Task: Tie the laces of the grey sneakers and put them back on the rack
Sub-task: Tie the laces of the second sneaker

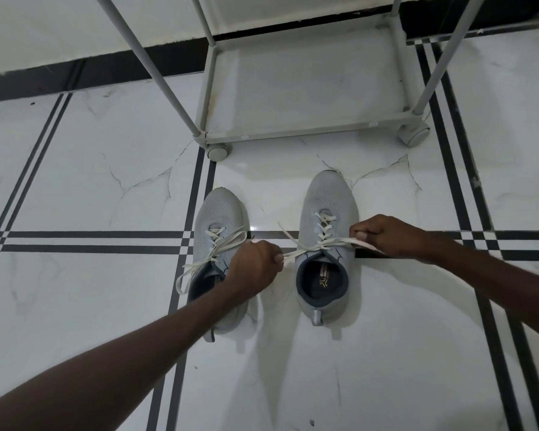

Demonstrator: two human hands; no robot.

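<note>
Two grey sneakers stand side by side on the tiled floor, toes pointing toward the rack. The right sneaker (pixel 327 213) has its cream laces (pixel 324 242) crossed over the tongue and pulled taut sideways. My left hand (pixel 255 265) grips one lace end on the left of that shoe, and my right hand (pixel 383 236) grips the other end on its right. The left sneaker (pixel 218 213) lies partly under my left hand, its loose laces (pixel 199 262) trailing off over its left side. The grey rack (pixel 305 132) stands just beyond the shoes.
The rack rests on small castors (pixel 220 150) and its lowest shelf (pixel 293 82) holds nothing. Slanted rack poles (pixel 150 63) rise toward me on the left and right. White marble floor (pixel 91 181) with black stripes surrounds the shoes; a wall with a black skirting runs behind.
</note>
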